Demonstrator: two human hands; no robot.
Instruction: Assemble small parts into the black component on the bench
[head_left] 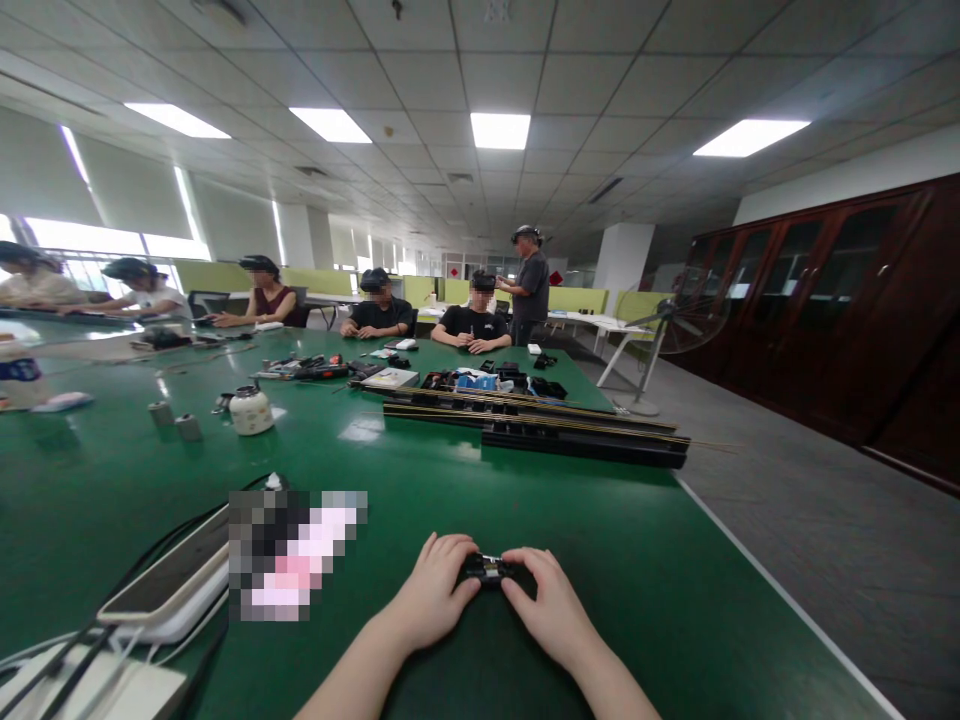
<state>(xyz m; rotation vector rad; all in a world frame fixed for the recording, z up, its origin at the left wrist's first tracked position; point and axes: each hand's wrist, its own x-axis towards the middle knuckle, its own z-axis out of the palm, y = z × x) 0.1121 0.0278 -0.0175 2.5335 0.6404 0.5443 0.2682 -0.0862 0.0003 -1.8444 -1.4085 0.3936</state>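
Note:
Between my two hands, just above or on the green tabletop (420, 490), is a small black part (490, 571) with a pale, metallic-looking middle. My left hand (442, 588) grips its left end between thumb and fingers. Its right end is pinched the same way by my right hand (546, 598). The fingers cover both ends, and the part is too small to name its kind.
Left of my hands lie a phone-like slab (169, 575), cables and a white box (94, 685). A cream jar (251, 411) stands farther back. Long black rails (585, 445) with thin rods lie ahead. Several people sit around the table; one person (531, 285) stands behind.

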